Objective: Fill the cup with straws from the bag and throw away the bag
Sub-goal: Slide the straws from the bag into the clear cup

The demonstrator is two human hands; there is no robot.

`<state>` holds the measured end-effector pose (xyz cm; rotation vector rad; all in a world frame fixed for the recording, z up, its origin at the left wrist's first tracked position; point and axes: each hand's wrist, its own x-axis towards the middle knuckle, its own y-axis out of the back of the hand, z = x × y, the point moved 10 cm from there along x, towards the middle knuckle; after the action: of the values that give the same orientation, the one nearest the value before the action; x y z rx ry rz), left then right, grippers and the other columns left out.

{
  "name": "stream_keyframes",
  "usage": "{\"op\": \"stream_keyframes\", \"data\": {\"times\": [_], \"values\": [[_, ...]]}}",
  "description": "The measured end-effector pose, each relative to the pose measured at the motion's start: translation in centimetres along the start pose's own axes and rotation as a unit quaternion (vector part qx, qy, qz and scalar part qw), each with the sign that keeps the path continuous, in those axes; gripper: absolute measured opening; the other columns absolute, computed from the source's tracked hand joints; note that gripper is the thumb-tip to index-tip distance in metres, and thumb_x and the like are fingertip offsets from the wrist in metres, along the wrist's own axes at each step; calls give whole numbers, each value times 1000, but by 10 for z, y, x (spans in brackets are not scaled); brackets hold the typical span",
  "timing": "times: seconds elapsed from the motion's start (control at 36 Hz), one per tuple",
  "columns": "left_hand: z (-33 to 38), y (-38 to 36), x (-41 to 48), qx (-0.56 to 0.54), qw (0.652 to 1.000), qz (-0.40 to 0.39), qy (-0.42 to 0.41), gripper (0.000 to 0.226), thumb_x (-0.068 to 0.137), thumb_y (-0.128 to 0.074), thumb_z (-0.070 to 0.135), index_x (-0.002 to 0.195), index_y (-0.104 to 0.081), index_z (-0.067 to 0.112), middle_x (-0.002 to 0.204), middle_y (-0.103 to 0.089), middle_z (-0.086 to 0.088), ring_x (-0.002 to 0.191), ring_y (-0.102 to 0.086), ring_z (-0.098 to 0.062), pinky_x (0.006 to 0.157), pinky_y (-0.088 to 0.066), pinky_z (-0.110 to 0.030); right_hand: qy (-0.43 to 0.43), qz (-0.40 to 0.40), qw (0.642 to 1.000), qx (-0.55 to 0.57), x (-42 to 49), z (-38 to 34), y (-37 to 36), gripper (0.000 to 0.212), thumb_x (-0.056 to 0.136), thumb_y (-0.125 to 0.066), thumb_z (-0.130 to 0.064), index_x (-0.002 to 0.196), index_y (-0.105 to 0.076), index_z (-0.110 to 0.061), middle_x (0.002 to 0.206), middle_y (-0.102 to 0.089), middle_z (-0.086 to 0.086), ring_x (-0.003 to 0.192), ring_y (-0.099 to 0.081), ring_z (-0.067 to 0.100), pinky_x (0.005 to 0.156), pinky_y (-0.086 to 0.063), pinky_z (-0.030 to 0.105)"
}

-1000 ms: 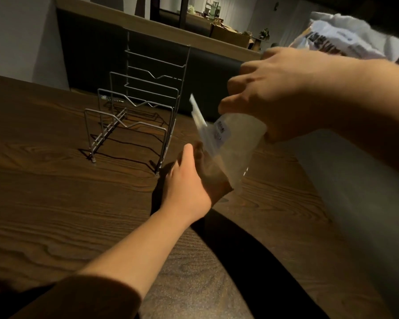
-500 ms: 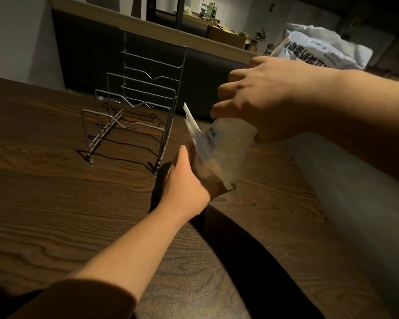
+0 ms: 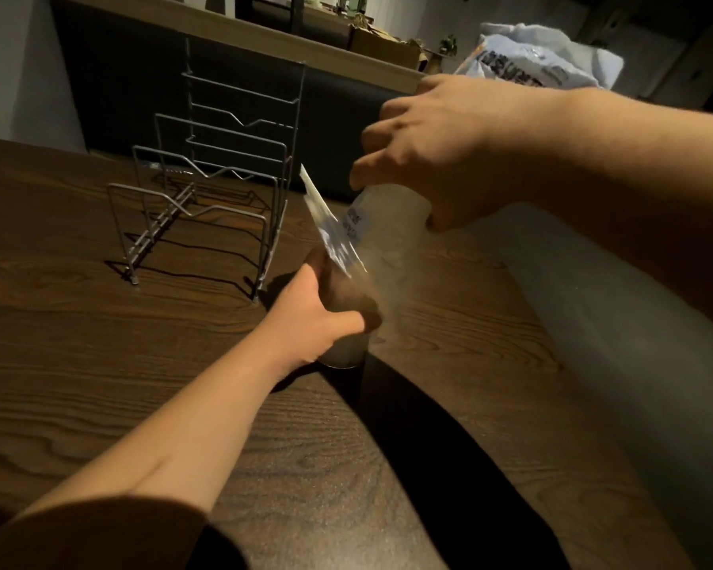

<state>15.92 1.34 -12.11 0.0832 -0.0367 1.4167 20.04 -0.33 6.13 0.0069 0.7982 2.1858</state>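
A clear plastic bag (image 3: 381, 228) with a small printed label hangs from my right hand (image 3: 441, 154), which grips its upper end. The bag's lower end points down into a small cup (image 3: 342, 355) that stands on the dark wooden table (image 3: 99, 364). My left hand (image 3: 309, 318) is wrapped around the cup's side and hides most of it. Straws inside the bag are too blurred to make out. Motion blur smears the bag's lower half.
A tiered wire rack (image 3: 219, 187) stands on the table just left of the cup. A white printed sack (image 3: 527, 59) lies at the back right. The table's right edge runs diagonally beside the cup, with grey floor beyond.
My right hand has lowered the bag toward the cup. My left hand has closed around the cup, and the view has shifted slightly.
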Motion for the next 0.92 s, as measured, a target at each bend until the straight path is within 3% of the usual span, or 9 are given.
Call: {"op": "stream_keyframes", "data": {"times": [0.06,0.17,0.39,0.5,0.58,0.64,0.72,0.86,0.92], "values": [[-2,0,2,-13,1000,-16,-3,65,59,-91,4,112,-58,23,92,-78,11,90,-74,-7,77,-58,-28,-2,3,1000,-10,2,0,1,91,73,-81,-48,148,-33,-31,141,-48,7,131,-45,33,101,-47,52],[-3,-2,4,-49,998,-47,-12,89,50,-91,10,131,-55,10,108,-77,-5,101,-74,-21,81,-59,-33,-6,11,1000,-14,3,-3,3,89,74,-82,-43,148,-34,-27,140,-47,10,132,-43,34,100,-46,52],[-5,-7,-1,-117,988,-101,5,128,30,-99,52,136,-48,1,95,-79,8,92,-74,-8,73,-57,-23,-7,42,999,-29,-7,-9,5,84,78,-77,-43,148,-33,-26,141,-44,12,133,-40,35,100,-42,51],[-12,-7,-3,-117,986,-113,39,100,28,-99,51,114,-64,12,92,-80,2,91,-74,-16,78,-60,-30,4,65,997,-48,-15,-14,5,80,81,-71,-42,148,-32,-25,138,-44,12,128,-42,34,97,-44,50],[-22,-10,-8,-116,985,-104,70,63,36,-94,27,88,-68,3,67,-77,-1,69,-73,-17,61,-58,-26,15,82,994,-75,-19,-18,5,78,82,-67,-41,149,-29,-24,135,-46,12,124,-44,33,93,-44,48],[-20,-16,-9,-117,985,-108,65,66,39,-93,19,97,-67,2,71,-78,-2,69,-74,-13,59,-57,-22,20,86,992,-87,-22,-18,4,78,83,-66,-40,149,-27,-24,134,-46,12,123,-44,33,93,-45,47],[-11,-20,-8,-95,988,-116,31,84,49,-90,22,126,-58,5,98,-80,2,94,-74,-13,76,-57,-25,14,82,992,-90,-28,-14,5,82,82,-68,-41,149,-24,-24,135,-46,13,123,-44,35,95,-46,49],[9,-16,-8,-48,994,-95,-17,57,69,-82,-8,119,-60,8,93,-79,9,92,-73,-4,72,-56,-18,-23,77,992,-99,-37,-3,9,87,77,-73,-47,147,-28,-23,131,-51,14,120,-48,36,93,-47,52],[16,-17,-9,-28,995,-89,-33,70,65,-86,0,127,-56,12,110,-76,3,104,-71,-9,81,-57,-24,-26,78,992,-93,-40,0,9,87,76,-73,-48,147,-29,-23,130,-52,14,118,-48,36,93,-47,51]]}}
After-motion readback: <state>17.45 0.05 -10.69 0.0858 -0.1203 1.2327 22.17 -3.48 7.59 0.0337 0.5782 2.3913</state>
